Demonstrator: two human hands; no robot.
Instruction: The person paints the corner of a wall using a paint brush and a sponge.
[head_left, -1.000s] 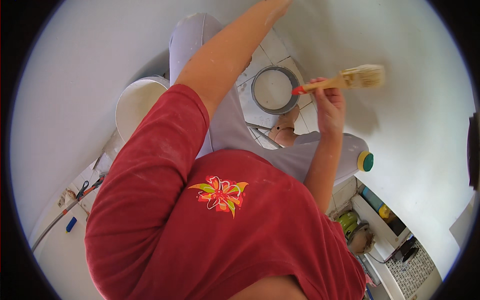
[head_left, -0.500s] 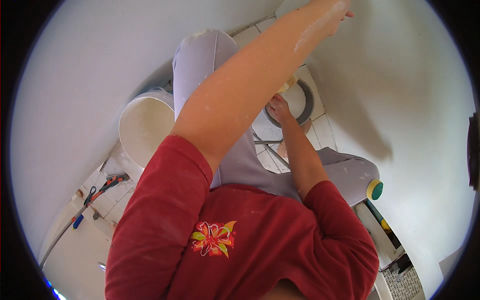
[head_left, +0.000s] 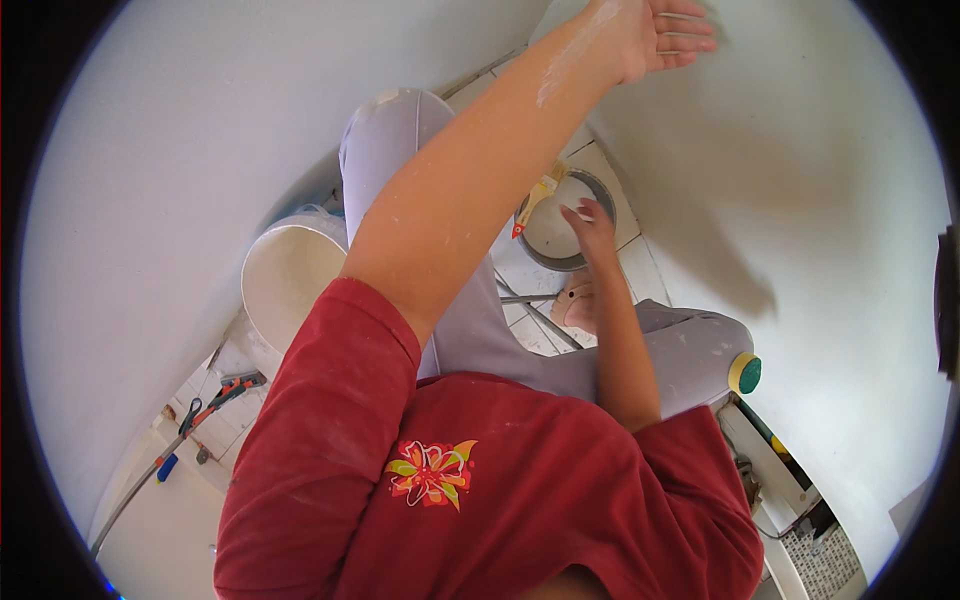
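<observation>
My left hand [head_left: 662, 40], at the end of a bare forearm smeared with white, reaches to the right-hand white wall [head_left: 780, 140]. Its fingers are spread and hold nothing; whether they touch the wall I cannot tell. Over the round grey-rimmed bucket [head_left: 612, 205] of white stuff is my right hand [head_left: 594, 232], thumb and fingers apart, nothing in them. A flat paintbrush [head_left: 535, 203] with a pale handle and a red tip lies across the bucket's left rim, apart from the hand. My left forearm passes just left of the brush.
A large white bucket [head_left: 290, 275] stands left of my knee. At the right knee sits a yellow and green sponge [head_left: 745, 373]. A long-handled orange and grey tool [head_left: 200, 415] leans at lower left. Metal legs [head_left: 540, 315] cross the tiled floor below the grey-rimmed bucket. Walls close in on both sides.
My right hand has let go of the paintbrush, which now rests on the bucket's rim, and has shifted right. My left hand has come further into view with its fingers spread.
</observation>
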